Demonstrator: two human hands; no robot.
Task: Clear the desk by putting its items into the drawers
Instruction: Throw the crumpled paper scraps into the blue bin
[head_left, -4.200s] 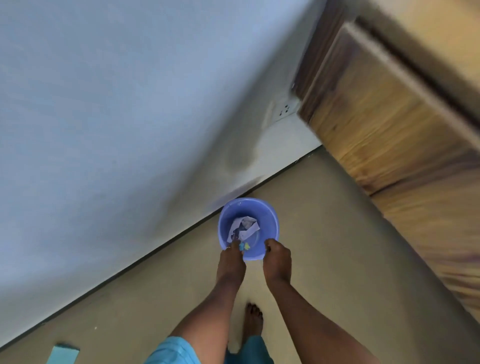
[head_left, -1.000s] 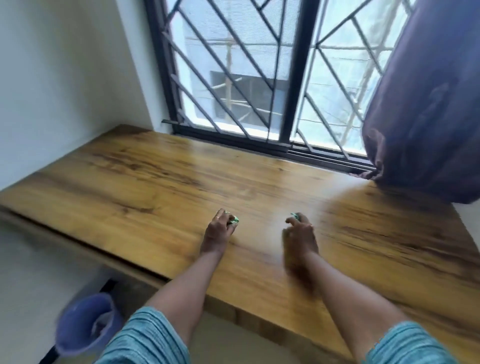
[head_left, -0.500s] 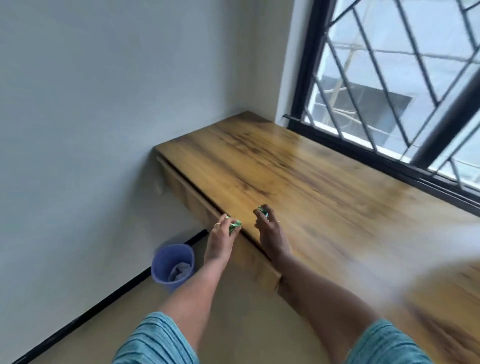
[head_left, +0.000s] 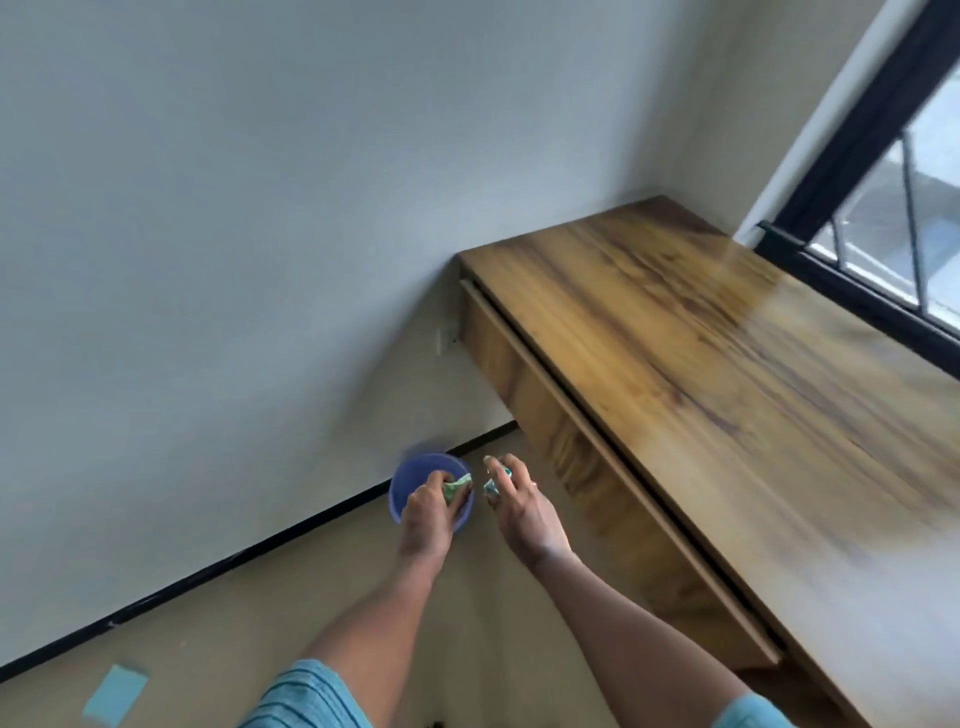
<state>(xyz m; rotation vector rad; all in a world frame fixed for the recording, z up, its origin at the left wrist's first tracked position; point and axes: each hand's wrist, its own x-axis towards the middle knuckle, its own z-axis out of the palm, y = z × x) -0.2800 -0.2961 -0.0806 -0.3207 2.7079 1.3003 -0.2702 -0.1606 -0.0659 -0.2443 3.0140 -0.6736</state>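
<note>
Both hands have left the counter (head_left: 727, 364) and dropped toward the floor since half a second ago, and the view has swung down with them. The left hand (head_left: 428, 512) hangs directly over the blue bin (head_left: 399, 491), fingers curled round a crumpled green scrap (head_left: 456, 486); from here the scrap would fall inside on release. The right hand (head_left: 522, 506) is just beside the bin's rim, pinching a teal scrap (head_left: 491, 486). The bin stands on the floor against the wall, near the counter's end. The drawer (head_left: 545, 415) under the counter appears closed. Judgement: the scraps are being treated as waste, not drawer items. A blue sheet (head_left: 114, 693) lies on the floor, well apart.
</note>
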